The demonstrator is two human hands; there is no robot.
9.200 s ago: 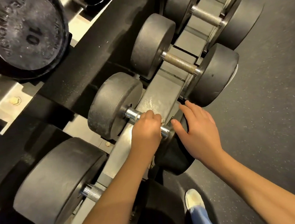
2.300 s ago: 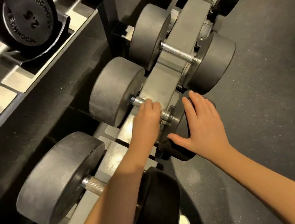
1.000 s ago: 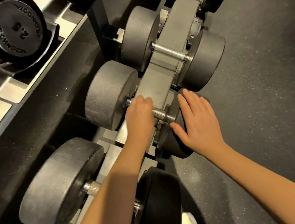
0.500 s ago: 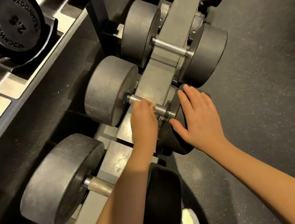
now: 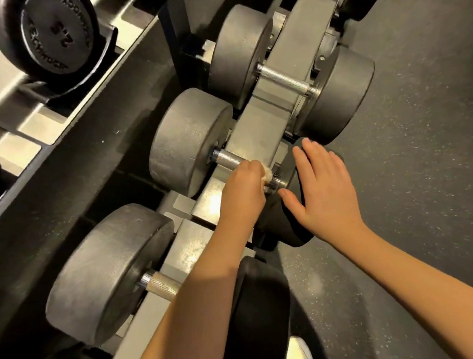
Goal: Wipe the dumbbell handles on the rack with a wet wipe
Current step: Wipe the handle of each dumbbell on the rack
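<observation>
Head view: the left hand [image 5: 242,196] is squeezing the wipe [image 5: 268,175] round the middle dumbbell handle [image 5: 228,160] on the rack [image 5: 254,132]. The right hand [image 5: 328,191] is lying flat on its end weight [image 5: 291,226], probably stopping it rolling.

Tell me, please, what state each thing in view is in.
left hand: curled round the wet wipe on the middle dumbbell handle.
right hand: flat on that dumbbell's near head.
wet wipe: bunched against the handle.
far dumbbell: racked, handle bare.
near dumbbell: racked, forearm over its handle.
</observation>
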